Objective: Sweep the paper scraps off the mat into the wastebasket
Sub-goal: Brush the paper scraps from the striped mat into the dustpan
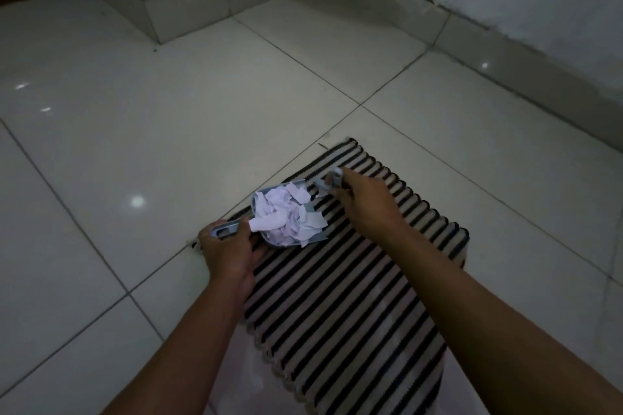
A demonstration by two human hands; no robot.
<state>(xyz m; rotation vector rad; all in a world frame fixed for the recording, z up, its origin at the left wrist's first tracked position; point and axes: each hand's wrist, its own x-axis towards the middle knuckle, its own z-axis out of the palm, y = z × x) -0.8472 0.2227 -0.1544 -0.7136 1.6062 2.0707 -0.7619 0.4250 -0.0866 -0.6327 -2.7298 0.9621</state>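
Glossy white tiled floor (141,104), stained white wall with grey skirting (505,57) along the far side. Black-and-cream striped woven mat (337,296) runs from near centre out to the far right. My left hand (229,253) is closed around the handle of a small blue-grey plastic dustpan (269,236) at the mat's left edge, pan resting on the mat. White torn paper scraps (286,216) are heaped in the pan. My right hand (364,199) is just right of the pan, fingers clamped on a small blue-grey brush (332,180), mostly hidden, its tip touching the stripes. Wastebasket out of frame.
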